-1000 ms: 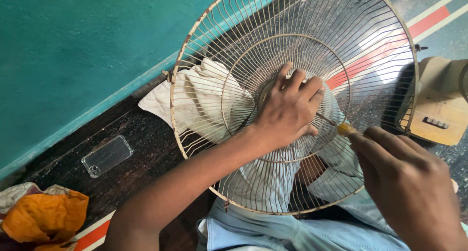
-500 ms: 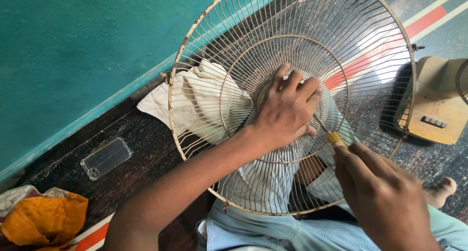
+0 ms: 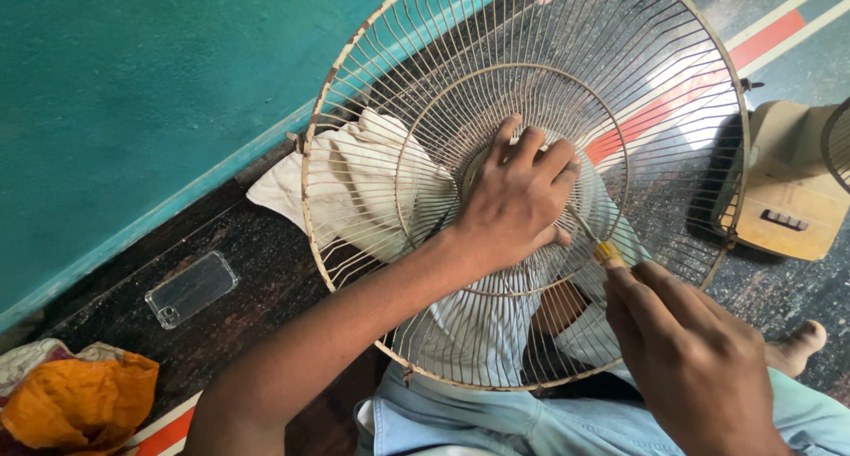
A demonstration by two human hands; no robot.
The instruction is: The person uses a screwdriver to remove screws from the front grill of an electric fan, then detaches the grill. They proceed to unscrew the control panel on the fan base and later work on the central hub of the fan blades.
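Observation:
A round wire fan guard (image 3: 372, 93), cream-painted and rusty in spots, rests tilted across my lap. My left hand (image 3: 513, 204) lies flat on its centre hub, fingers spread over the inner ring. My right hand (image 3: 691, 359) grips a screwdriver (image 3: 602, 248) with a yellow handle. Its thin shaft points up-left to the hub, right beside my left fingertips. The tip is hidden among the wires.
A cream cloth (image 3: 354, 186) lies on the dark floor behind the guard. A clear phone case (image 3: 190, 288) sits to the left, an orange cloth (image 3: 75, 403) at bottom left. A beige fan base with buttons (image 3: 792, 199) stands at right. A teal wall runs along the left.
My right hand and the screwdriver have shifted left and closer to the hub. My left hand stays on the centre of the guard.

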